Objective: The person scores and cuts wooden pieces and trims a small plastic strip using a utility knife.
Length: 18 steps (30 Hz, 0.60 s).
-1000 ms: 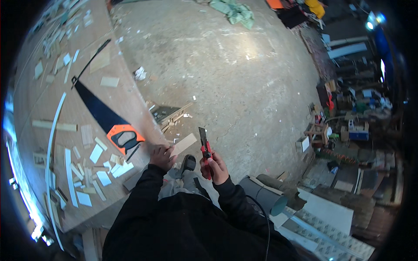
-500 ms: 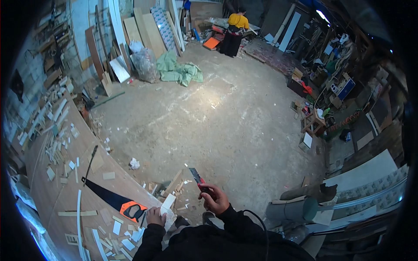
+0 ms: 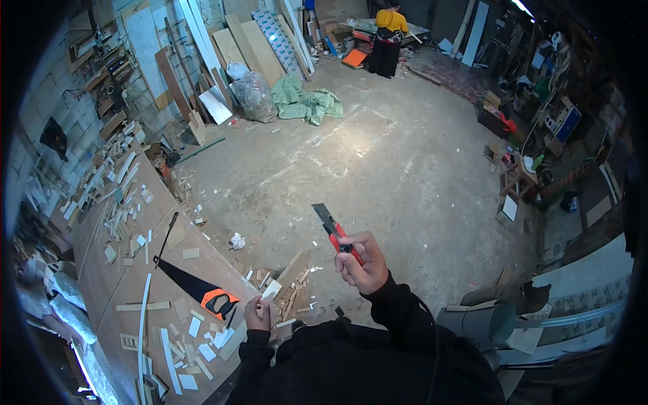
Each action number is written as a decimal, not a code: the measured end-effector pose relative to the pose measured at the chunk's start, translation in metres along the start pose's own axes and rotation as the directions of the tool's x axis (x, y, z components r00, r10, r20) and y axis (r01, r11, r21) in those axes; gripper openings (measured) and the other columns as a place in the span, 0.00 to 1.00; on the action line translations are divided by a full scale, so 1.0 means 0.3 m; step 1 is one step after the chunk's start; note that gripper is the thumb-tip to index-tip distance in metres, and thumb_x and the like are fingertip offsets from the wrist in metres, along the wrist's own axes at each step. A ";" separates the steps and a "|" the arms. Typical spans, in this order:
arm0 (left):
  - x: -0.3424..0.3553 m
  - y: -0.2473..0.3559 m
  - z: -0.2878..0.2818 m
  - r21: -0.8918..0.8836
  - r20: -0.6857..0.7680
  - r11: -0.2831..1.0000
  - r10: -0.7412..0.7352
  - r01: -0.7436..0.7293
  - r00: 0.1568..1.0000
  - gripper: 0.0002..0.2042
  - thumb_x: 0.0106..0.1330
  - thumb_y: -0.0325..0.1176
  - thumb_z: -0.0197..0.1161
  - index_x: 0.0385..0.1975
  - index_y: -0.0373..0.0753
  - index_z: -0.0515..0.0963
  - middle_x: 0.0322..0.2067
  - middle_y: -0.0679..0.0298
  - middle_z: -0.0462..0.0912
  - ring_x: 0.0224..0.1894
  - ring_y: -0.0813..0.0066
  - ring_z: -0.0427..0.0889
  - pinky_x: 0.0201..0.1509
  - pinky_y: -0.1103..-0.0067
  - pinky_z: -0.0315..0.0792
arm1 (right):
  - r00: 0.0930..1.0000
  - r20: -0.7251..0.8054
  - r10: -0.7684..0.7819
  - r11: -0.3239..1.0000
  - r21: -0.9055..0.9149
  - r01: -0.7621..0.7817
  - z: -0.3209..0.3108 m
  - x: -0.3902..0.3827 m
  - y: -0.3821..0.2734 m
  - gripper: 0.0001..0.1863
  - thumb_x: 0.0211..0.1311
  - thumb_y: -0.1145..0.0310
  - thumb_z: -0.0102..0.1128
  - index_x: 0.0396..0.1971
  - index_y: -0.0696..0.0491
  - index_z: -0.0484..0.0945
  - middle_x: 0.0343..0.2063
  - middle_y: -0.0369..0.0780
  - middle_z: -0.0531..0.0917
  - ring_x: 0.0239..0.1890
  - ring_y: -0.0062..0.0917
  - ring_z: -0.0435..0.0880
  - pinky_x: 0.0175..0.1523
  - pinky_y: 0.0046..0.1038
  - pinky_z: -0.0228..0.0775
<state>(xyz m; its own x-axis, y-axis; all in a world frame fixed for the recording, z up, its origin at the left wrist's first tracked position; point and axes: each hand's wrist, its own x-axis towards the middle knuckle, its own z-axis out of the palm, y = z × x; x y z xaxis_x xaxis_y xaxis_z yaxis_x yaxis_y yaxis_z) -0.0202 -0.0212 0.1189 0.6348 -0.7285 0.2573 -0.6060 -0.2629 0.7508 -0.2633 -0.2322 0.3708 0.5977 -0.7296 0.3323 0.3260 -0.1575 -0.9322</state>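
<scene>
My right hand [image 3: 364, 264] grips a red utility knife [image 3: 335, 236] with a black slider, raised over the floor. Its dark blade is extended and points up and to the left. By the edge of the wooden worktable [image 3: 196, 236], my left hand [image 3: 257, 314] is closed at the lower end of a small pale wood block [image 3: 272, 290]; the fingers partly hide the block. Just left of that hand, a handsaw [image 3: 192, 283] with an orange and black handle lies flat on the tabletop.
Offcuts and thin strips [image 3: 192, 344] litter the worktable, and more scraps [image 3: 297, 290] lie on the floor beside it. A green sheet [image 3: 307, 101] and a filled plastic bag [image 3: 253, 94] lie farther off. At the back stands a person in a yellow top [image 3: 389, 30].
My right hand has lifted the knife and moved it right and forward. My left hand has shifted on the wood block, now below it. The whole view has turned slightly.
</scene>
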 end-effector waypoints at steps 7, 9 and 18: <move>-0.044 0.272 -0.036 -0.181 0.004 0.976 -0.118 0.117 0.993 0.12 0.68 0.32 0.60 0.46 0.33 0.76 0.30 0.61 0.80 0.32 0.73 0.79 0.40 0.76 0.73 | 0.999 -0.009 -0.039 0.998 0.056 0.039 -0.040 -0.035 -0.031 0.14 0.69 0.80 0.47 0.50 0.51 0.60 0.20 0.38 0.72 0.13 0.13 0.63 0.18 0.17 0.56; -0.056 0.323 -0.049 -0.215 -0.006 0.969 -0.127 0.123 0.992 0.11 0.68 0.31 0.59 0.46 0.33 0.76 0.30 0.61 0.80 0.33 0.74 0.79 0.41 0.77 0.73 | 0.999 -0.001 -0.044 0.996 0.078 0.044 -0.039 -0.046 -0.028 0.14 0.69 0.80 0.47 0.50 0.50 0.60 0.20 0.38 0.72 0.13 0.13 0.63 0.17 0.17 0.56; 0.023 0.702 -0.168 -0.487 0.182 0.873 0.061 0.036 0.981 0.15 0.70 0.32 0.57 0.52 0.30 0.74 0.38 0.60 0.80 0.41 0.74 0.80 0.49 0.78 0.72 | 0.985 0.115 0.127 0.932 0.327 -0.158 0.002 -0.149 -0.055 0.16 0.69 0.79 0.50 0.52 0.53 0.61 0.24 0.38 0.74 0.16 0.13 0.66 0.19 0.18 0.57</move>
<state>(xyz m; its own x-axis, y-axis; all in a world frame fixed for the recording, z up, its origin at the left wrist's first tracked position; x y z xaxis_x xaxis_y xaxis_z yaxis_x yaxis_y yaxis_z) -0.1193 -0.0497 0.3095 0.4987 -0.8462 0.1878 -0.2724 0.0527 0.9607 -0.2950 -0.1966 0.3713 0.7143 -0.6626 0.2252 0.4484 0.1863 -0.8742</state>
